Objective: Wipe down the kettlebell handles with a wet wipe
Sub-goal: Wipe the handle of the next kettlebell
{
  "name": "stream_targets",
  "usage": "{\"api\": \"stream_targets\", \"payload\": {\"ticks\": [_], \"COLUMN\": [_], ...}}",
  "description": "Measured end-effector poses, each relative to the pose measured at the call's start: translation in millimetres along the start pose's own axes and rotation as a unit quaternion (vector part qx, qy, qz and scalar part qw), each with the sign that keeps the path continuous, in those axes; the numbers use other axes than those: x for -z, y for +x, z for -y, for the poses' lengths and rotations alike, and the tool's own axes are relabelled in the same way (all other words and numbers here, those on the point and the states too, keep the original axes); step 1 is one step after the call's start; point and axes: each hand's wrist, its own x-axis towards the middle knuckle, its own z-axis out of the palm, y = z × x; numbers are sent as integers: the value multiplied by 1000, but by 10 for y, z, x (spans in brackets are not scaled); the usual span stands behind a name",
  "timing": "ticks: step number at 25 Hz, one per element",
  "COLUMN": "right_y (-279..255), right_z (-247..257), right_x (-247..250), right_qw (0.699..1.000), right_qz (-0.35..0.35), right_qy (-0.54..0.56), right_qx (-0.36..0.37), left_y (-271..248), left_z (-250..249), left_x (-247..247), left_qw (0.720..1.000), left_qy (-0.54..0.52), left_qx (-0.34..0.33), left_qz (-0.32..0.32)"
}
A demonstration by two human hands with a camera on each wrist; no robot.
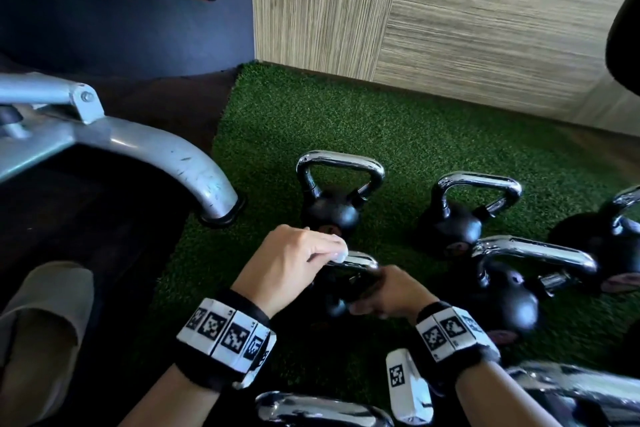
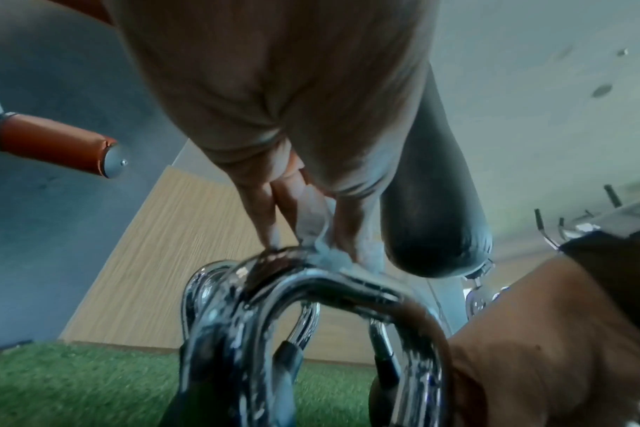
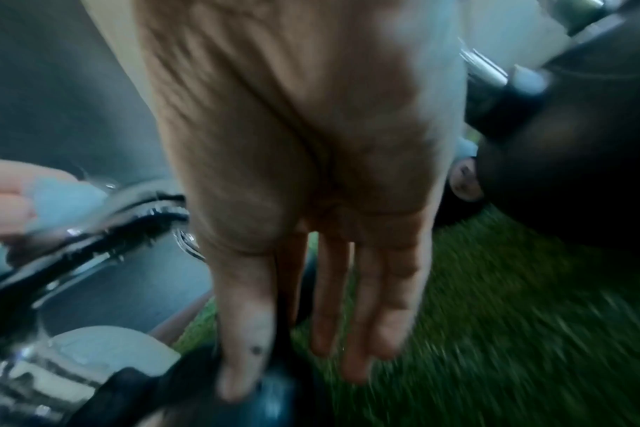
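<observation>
A black kettlebell with a chrome handle sits on green turf in front of me. My left hand pinches a white wet wipe against the top of that handle. From the left wrist, the wipe is bunched under my fingertips on the handle's bend. My right hand grips the kettlebell low on its right side. In the blurred right wrist view the thumb lies on the black body and the other fingers reach down beside it. The wipe shows at the left.
Several more kettlebells stand on the turf: one behind, others to the right. Chrome handles lie at the bottom edge. A grey machine leg and my shoe are left; a wood-panel wall stands behind.
</observation>
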Motion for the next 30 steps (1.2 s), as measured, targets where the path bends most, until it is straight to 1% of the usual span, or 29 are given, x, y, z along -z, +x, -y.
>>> {"api": "stream_targets", "payload": {"ticks": [1, 2, 3, 4, 7, 8, 9, 11, 13, 16, 17, 18, 20, 21, 23, 27, 28, 30], "right_y": [33, 70, 102, 120, 102, 104, 101, 98, 80, 106, 120, 142, 158, 159, 160, 161, 167, 193], "right_z": [-58, -125, -186, -228, -279, -290, -290, -279, -286, -349, -368, -386, -384, -378, -368, -375, -377, -404], "right_x": [-122, -234, -314, -370, -415, -416, -414, -419, -420, -422, -425, -430, -429, -427, -424, -433, -435, -441], "right_qw": [998, 993, 989, 984, 974, 971, 969, 971, 970, 970, 970, 970, 971, 970, 969, 961, 962, 964], "right_qz": [-19, -54, -85, -102, -91, -88, -87, -90, -86, -92, -92, -90, -89, -89, -88, -84, -85, -89], "right_qy": [56, 99, 120, 138, 200, 215, 221, 213, 219, 219, 219, 219, 217, 216, 221, 250, 247, 232], "right_qx": [15, 24, 33, 42, 60, 62, 63, 62, 59, 47, 48, 50, 56, 62, 73, 80, 82, 91], "left_y": [-28, -62, -100, -141, -248, -273, -285, -324, -378, -421, -430, -448, -486, -510, -590, -729, -753, -748], "left_z": [48, 89, 120, 152, 137, 156, 203, 372, 494, 542, 561, 594, 674, 710, 762, 915, 952, 969], "left_x": [-1, 19, 44, 61, 25, 2, -5, 24, 62, 42, 14, -9, -33, -43, -101, -299, -352, -427], "left_qw": [1000, 999, 997, 996, 998, 997, 994, 981, 969, 970, 966, 956, 923, 909, 899, 874, 870, 866], "left_qy": [-3, -14, -31, -38, -16, -28, -55, -132, -185, -201, -221, -253, -321, -338, -336, -359, -361, -344], "left_qx": [9, 25, 41, 45, -9, -9, 12, 76, 120, 105, 108, 124, 184, 213, 249, 307, 314, 330], "left_qz": [-15, -36, -55, -69, -66, -75, -91, -117, -112, -86, -81, -83, -103, -118, -131, -113, -117, -150]}}
